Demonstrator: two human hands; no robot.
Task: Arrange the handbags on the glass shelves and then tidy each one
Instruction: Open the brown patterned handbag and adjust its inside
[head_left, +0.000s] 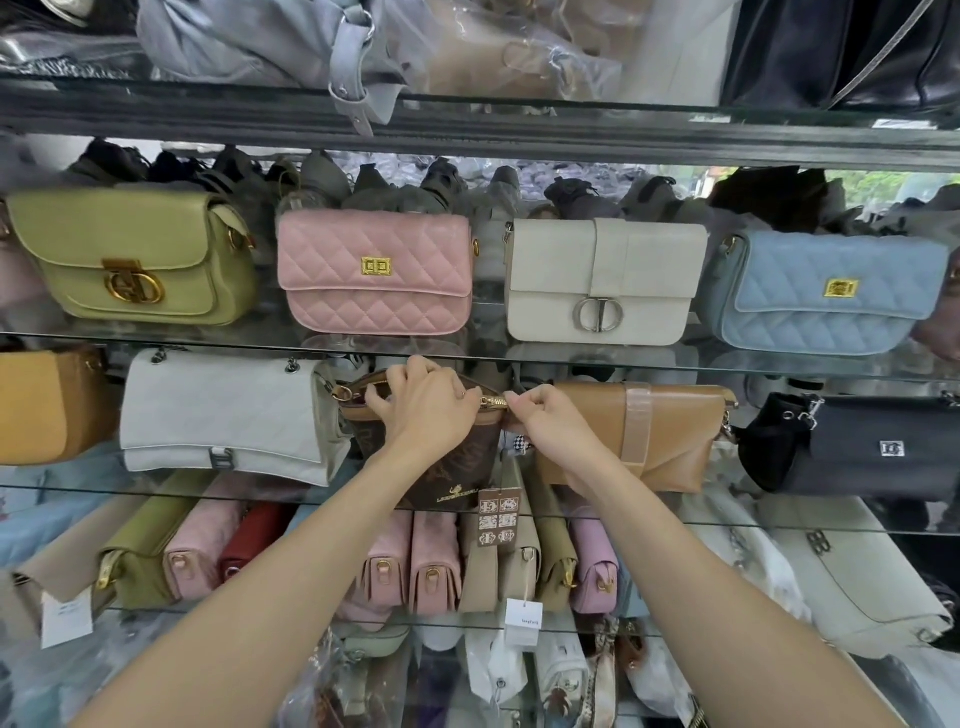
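The brown bag (457, 457) sits on the middle glass shelf (779, 522), between a white bag (218, 415) at 9 o'clock and a tan bag (639, 436) at 3 o'clock. The left hand (423, 405) grips its top. The right hand (545, 415) pinches the gold zipper (493, 401).

I see daylight and green foliage (883, 182) through the glazing at the upper right of the frame. A white wall panel (675, 47) stands at top centre, and a dark metal rail (519, 130) crosses the frame beneath it.
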